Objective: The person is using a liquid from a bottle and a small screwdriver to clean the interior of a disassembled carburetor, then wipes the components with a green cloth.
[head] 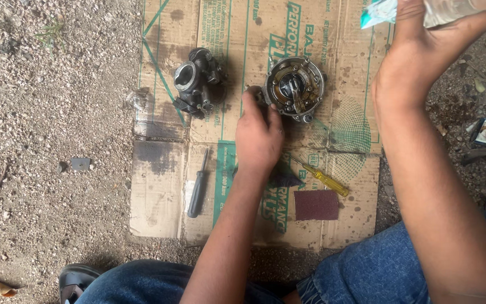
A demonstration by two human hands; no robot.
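Fingertips of our left hand [258, 135] press against the near-left edge of the round carburetor bowl housing [295, 88], curled onto its rim; it seems we steady it so the open, oily cavity stays facing up. Our right hand [409, 34] is raised at the far right edge of the cardboard, fingers closed around a clear plastic bottle [457, 8] with a blue-green wrapper, held tilted above the work, perhaps ready to pour. Left of the housing, well apart, sits the dark carburetor body [196, 81], its bore upward. Nearer us lie a black-handled screwdriver [198, 186], a yellow-handled screwdriver [323, 178] and a reddish square of sandpaper [316, 205], laid within reach. Everything rests on flattened, oil-stained cardboard [158, 186], which keeps the parts off the gravel [46, 112].
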